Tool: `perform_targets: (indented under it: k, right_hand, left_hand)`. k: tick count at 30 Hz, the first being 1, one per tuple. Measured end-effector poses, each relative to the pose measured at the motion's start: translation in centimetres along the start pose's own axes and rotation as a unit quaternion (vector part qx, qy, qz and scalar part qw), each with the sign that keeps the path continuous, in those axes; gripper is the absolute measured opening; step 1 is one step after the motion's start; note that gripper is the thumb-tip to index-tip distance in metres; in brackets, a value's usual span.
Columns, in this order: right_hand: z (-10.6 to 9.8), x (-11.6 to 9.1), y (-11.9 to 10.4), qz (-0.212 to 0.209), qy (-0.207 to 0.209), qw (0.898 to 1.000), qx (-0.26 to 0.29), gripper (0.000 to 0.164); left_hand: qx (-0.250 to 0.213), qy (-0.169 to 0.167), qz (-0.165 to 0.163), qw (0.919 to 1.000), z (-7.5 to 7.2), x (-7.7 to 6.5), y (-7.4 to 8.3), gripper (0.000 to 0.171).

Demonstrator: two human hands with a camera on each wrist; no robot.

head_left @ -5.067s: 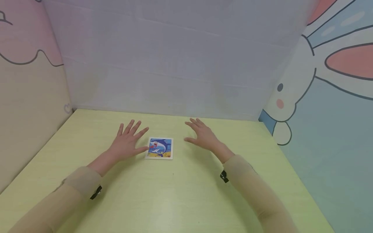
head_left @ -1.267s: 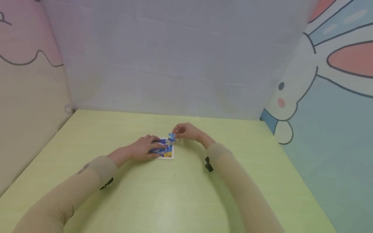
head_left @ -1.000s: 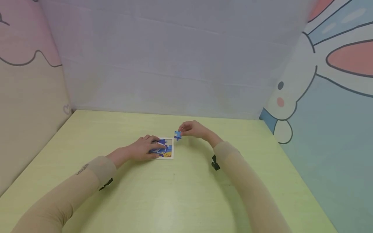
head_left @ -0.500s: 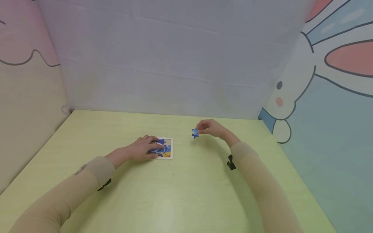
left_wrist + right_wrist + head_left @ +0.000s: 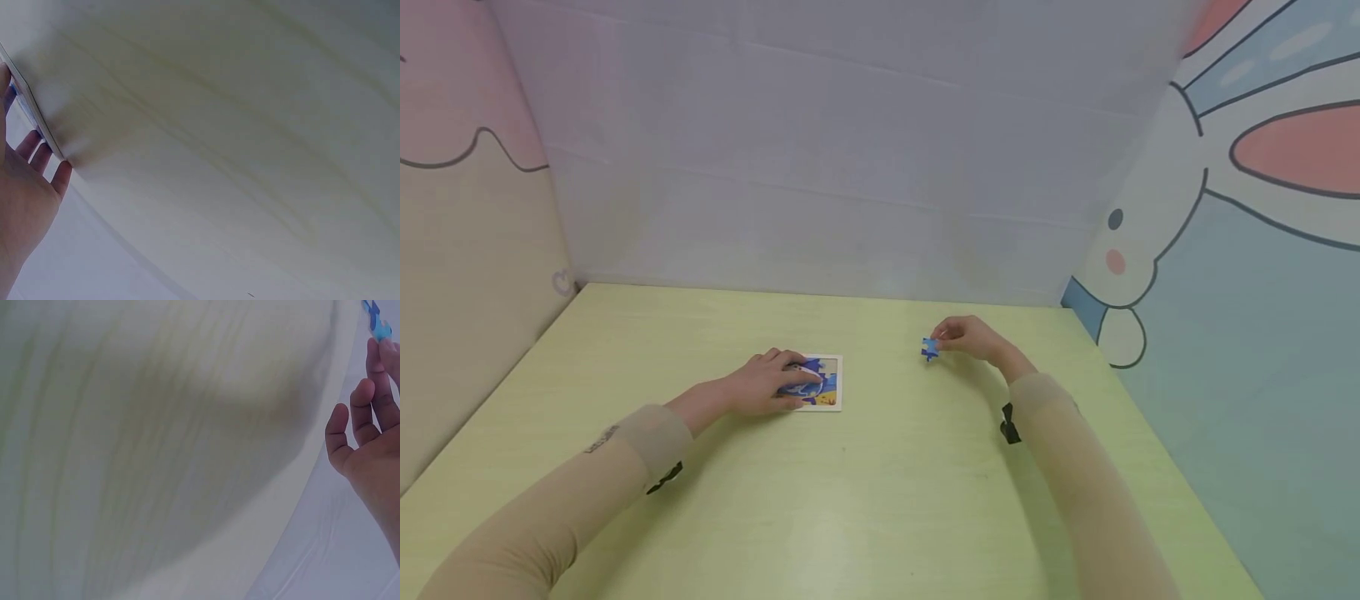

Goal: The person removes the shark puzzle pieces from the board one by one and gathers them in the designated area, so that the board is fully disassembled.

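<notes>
Pinching a small blue jigsaw piece (image 5: 930,348) by one edge between thumb and finger, the right hand (image 5: 976,337) holds it over the table (image 5: 880,492), well apart from the puzzle (image 5: 839,385); its other fingers are loosely bent. The left hand (image 5: 758,386) rests across the puzzle, fingers fairly straight and a little spread, gripping nothing. With so little of the piece held, a slack pinch could let it drop and land face down. Should the left hand drag sideways, pieces beside the bare gap (image 5: 830,365) at the top right corner might slip loose, having no neighbour to brace them
</notes>
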State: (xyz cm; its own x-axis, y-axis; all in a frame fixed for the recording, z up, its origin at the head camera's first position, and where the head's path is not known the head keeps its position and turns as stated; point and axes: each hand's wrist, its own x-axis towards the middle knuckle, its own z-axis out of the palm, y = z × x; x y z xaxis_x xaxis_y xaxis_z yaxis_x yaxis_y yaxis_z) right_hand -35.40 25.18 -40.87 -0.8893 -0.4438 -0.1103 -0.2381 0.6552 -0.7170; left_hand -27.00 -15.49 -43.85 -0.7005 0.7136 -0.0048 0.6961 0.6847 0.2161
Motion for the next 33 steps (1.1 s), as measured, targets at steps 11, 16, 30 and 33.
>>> perform_targets:
  k: [11,16,30,33]
  right_hand:
    - [1.2,0.8,0.8,0.018,0.021,1.0,-0.014,0.019]
    - [1.7,1.1,0.8,0.015,0.031,0.999,-0.025,0.021]
    - [2.5,1.3,0.6,0.027,0.038,0.997,-0.064,0.022]
    - [2.5,1.2,0.5,0.026,0.04,0.996,-0.07,0.023]
  left_hand:
    - [0.002,-0.001,-0.001,1.0,-0.3,-0.2,0.0,0.047]
    - [0.005,0.002,0.0,1.0,-0.1,-0.2,0.0,0.047]
    - [-0.001,0.003,-0.003,1.0,0.1,-0.2,-0.2,0.047]
    - [0.002,0.003,-0.001,1.0,0.1,-0.2,-0.2,0.048]
